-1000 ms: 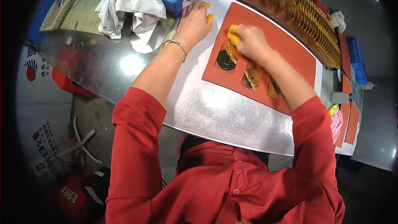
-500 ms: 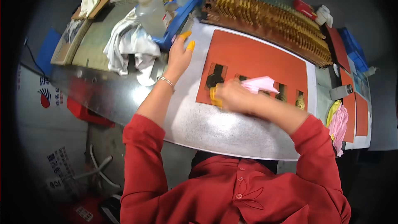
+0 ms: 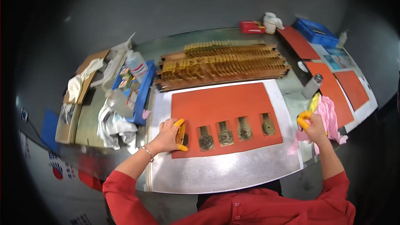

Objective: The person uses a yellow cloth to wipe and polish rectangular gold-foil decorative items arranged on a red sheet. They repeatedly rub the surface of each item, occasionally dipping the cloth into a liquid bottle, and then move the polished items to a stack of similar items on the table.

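Observation:
My left hand (image 3: 167,136), with yellow finger cots, is at the left edge of an orange-red mat (image 3: 223,100). Its thumb and finger span a small dark metal plate (image 3: 185,138), gripped at the ends and partly hidden by the hand. Several similar plates, each bearing a round dark relief, lie in a row beside it, including a metal plate (image 3: 206,142) and a metal plate (image 3: 268,128). Off the mat's right side, my right hand (image 3: 315,128) has its yellow-tipped thumb and finger curled together. Blurred pink cloth (image 3: 293,146) hangs by these fingers, seemingly pinched.
Behind the mat stands a long rack (image 3: 216,68) of brass-coloured pieces. At left are a blue tray (image 3: 143,96) with bottles and a white cloth (image 3: 114,129). A grey bottle (image 3: 312,86) and a crumpled pink cloth (image 3: 330,114) are at right.
My right hand has moved right, from over the plates to beside the pink cloth pile. My left hand has come down from near the blue tray onto the leftmost plate. The view has shifted.

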The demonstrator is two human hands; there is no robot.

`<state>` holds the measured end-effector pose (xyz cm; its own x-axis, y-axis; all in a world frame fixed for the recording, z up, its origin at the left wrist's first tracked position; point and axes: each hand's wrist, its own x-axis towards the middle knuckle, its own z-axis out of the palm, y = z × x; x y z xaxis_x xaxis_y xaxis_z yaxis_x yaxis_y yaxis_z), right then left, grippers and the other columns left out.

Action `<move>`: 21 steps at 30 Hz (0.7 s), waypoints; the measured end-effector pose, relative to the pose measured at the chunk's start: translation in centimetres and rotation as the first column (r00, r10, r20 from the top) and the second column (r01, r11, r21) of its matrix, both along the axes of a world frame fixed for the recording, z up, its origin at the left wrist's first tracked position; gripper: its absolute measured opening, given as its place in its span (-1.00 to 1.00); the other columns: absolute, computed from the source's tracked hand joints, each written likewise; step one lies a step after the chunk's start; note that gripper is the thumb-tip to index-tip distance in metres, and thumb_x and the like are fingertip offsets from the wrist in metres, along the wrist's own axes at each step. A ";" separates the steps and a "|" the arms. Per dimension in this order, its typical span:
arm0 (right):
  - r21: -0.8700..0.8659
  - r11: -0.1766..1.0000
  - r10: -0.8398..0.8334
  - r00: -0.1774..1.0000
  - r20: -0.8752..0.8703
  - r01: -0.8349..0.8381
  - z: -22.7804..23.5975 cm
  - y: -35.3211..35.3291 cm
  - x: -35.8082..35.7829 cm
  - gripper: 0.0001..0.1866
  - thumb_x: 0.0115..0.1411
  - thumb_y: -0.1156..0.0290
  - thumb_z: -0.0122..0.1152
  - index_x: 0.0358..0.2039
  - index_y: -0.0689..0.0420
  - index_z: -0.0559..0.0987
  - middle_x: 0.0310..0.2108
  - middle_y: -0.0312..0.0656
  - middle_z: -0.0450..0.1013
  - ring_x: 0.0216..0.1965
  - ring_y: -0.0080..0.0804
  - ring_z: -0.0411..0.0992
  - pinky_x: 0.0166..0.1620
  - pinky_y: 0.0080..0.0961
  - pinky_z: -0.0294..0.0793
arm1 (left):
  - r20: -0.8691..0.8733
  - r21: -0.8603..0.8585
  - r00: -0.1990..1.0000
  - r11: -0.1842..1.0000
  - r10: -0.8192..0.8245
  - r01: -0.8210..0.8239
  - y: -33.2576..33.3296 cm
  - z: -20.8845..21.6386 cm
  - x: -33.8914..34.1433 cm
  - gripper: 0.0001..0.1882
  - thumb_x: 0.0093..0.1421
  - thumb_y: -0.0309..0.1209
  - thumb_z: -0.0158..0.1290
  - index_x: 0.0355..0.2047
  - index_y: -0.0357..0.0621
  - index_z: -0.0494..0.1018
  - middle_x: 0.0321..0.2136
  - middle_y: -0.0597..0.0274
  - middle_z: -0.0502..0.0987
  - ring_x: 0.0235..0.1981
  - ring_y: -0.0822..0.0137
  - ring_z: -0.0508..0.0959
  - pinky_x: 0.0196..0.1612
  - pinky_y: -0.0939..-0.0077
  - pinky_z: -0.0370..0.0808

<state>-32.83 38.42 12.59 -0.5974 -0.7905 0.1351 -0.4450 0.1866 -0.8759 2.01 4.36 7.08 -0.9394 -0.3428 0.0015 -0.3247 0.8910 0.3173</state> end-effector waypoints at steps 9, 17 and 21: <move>-0.108 0.982 -0.136 0.973 0.185 0.158 -4.8 -1.1 -3.6 -0.93 0.11 0.55 0.08 -0.49 0.25 0.46 -0.65 -0.34 0.32 -0.59 -0.65 0.23 -0.48 -0.68 0.20 | 0.031 0.008 0.992 0.992 0.125 -0.126 1.5 0.9 0.4 -0.08 -0.35 -0.11 0.36 0.01 -0.25 0.23 -0.05 -0.02 0.18 -0.03 0.03 0.24 0.05 0.25 0.21; -0.175 0.975 -0.103 0.973 0.205 0.140 -10.0 -2.8 -4.6 -0.94 0.13 0.55 0.08 -0.46 0.27 0.46 -0.66 -0.34 0.32 -0.60 -0.67 0.22 -0.51 -0.71 0.20 | 0.050 -0.275 0.996 0.960 0.078 -0.061 4.2 3.6 -0.1 -0.09 -0.28 -0.06 0.26 0.02 -0.36 0.21 -0.24 -0.05 0.42 -0.19 0.03 0.43 -0.01 0.26 0.33; -0.176 0.969 -0.104 0.934 0.341 0.172 -9.4 -2.4 -5.0 -0.94 0.13 0.55 0.08 -0.45 0.27 0.46 -0.65 -0.34 0.32 -0.59 -0.66 0.22 -0.49 -0.71 0.20 | 0.150 -0.232 0.976 0.965 0.160 -0.123 5.1 4.3 -1.2 -0.16 -0.26 -0.12 0.24 -0.01 -0.35 0.22 -0.20 -0.06 0.41 -0.20 0.03 0.47 -0.10 0.30 0.42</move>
<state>-37.86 35.98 3.19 -0.7362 -0.6742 0.0598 -0.1098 0.0318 -0.9934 0.85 9.47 11.39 -0.8748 -0.4807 -0.0599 -0.4836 0.8739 0.0499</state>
